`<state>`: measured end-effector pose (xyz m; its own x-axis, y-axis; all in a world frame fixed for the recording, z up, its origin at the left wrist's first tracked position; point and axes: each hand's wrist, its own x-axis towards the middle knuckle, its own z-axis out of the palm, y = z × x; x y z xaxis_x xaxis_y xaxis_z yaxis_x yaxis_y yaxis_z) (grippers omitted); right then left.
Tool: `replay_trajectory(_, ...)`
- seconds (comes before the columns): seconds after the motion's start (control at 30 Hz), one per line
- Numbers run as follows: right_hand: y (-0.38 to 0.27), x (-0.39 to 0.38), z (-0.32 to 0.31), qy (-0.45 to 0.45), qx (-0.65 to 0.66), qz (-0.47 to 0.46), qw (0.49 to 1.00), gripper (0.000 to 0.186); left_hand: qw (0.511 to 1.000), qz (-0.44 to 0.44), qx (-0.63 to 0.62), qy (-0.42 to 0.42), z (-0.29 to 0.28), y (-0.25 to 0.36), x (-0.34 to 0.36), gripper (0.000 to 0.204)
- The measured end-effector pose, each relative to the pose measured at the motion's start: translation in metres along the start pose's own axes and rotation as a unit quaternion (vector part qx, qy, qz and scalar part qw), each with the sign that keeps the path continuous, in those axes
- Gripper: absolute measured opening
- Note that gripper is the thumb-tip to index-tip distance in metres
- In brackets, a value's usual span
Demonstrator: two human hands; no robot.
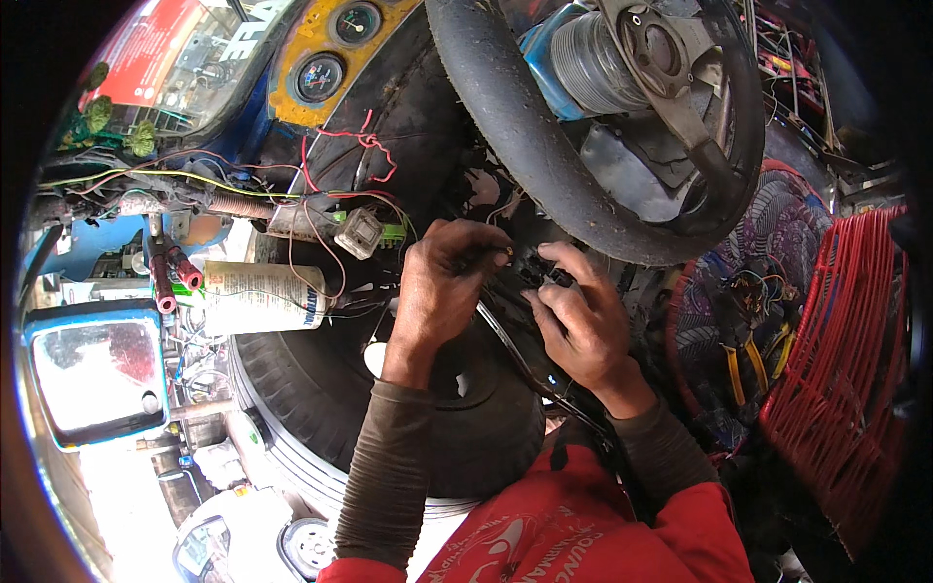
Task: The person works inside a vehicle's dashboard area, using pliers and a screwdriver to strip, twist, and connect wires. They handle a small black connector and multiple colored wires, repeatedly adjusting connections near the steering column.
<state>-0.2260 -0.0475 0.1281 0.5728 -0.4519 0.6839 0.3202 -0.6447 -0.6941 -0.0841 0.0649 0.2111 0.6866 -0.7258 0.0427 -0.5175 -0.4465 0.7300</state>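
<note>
My left hand (442, 282) is closed in a pinch on a small dark piece (503, 255) with a yellowish tip; most of it is hidden by the fingers. Just to its right, my right hand (583, 316) grips a small black plastic piece (540, 270) that looks like an electrical connector. The two pieces are close together, with a narrow gap between them. Both hands are below the black steering wheel (515, 136), in front of the dashboard. Loose wires (374, 144) and a pale connector block (360, 233) hang left of my left hand.
A large black tire (311, 389) lies beneath my forearms. To the left are a white bottle (262, 294), a blue-framed mirror (97, 374) and a yellow gauge panel (318, 78). Yellow-handled pliers (746, 364) rest on patterned fabric at right, beside a red corded seat (836, 360).
</note>
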Motion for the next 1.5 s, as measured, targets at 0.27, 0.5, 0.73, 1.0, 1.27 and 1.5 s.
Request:
replay_trajectory(0.27,-0.002,0.001,-0.001,0.005,-0.005,0.000,1.000,0.027,0.995,0.038,0.091,-0.026,-0.006,0.008,0.013,0.022)
replay_trajectory(0.5,-0.003,0.006,-0.002,0.009,0.000,0.019,1.000,0.027,0.999,-0.011,-0.031,-0.030,-0.004,-0.004,0.020,0.019)
replay_trajectory(0.73,-0.002,0.008,0.003,0.035,0.011,0.012,0.999,0.026,0.997,0.025,0.072,-0.022,-0.005,-0.007,0.019,0.021)
replay_trajectory(1.0,0.021,-0.019,0.017,0.133,0.253,0.338,0.897,0.018,0.978,0.041,0.197,-0.056,-0.008,0.001,0.026,0.020)
replay_trajectory(1.27,0.045,-0.036,0.041,0.172,0.584,0.354,0.710,0.022,0.979,0.069,0.181,-0.055,-0.007,0.000,0.031,0.024)
replay_trajectory(1.5,0.051,-0.046,0.049,0.138,0.644,0.395,0.640,0.011,0.966,0.031,0.241,-0.090,-0.003,-0.007,0.038,0.022)
